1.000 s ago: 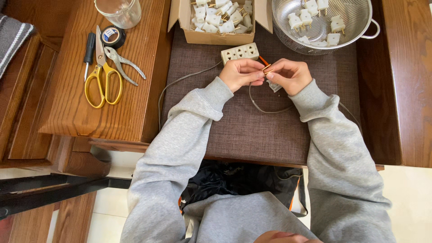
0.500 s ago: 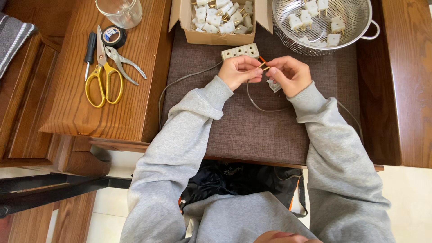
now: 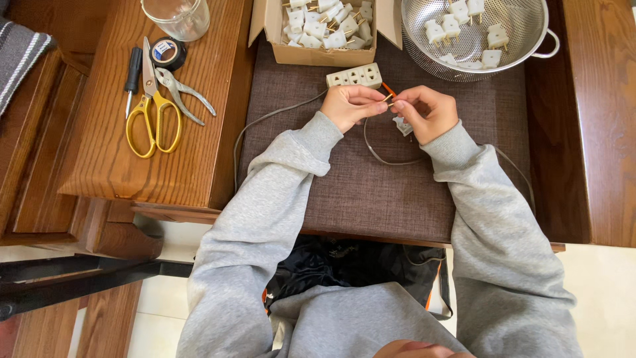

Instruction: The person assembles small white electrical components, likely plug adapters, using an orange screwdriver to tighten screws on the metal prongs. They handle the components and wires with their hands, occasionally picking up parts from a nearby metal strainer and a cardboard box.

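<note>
Both hands meet over the brown mat [image 3: 397, 199], just below a white power strip [image 3: 354, 76]. The left hand [image 3: 352, 106] has its grip pinched together on the thin end of a grey cable [image 3: 391, 159], where bare wire tips show between the fingertips. The right hand [image 3: 427, 113] pinches the same wire ends from the other side, its grip also closed, with a small white plug [image 3: 402, 126] tucked under its palm. The cable loops down on the mat below the hands, and another run of it trails left toward the mat's edge. Behind the strip sits a cardboard box [image 3: 321, 53] of white plugs, and to its right a metal colander [image 3: 523, 40] holding more. On the wooden worktop [image 3: 132, 172] to the left lie yellow scissors [image 3: 151, 109], pliers [image 3: 182, 93], a screwdriver [image 3: 132, 73], a tape roll [image 3: 165, 52] and a glass [image 3: 175, 14].
</note>
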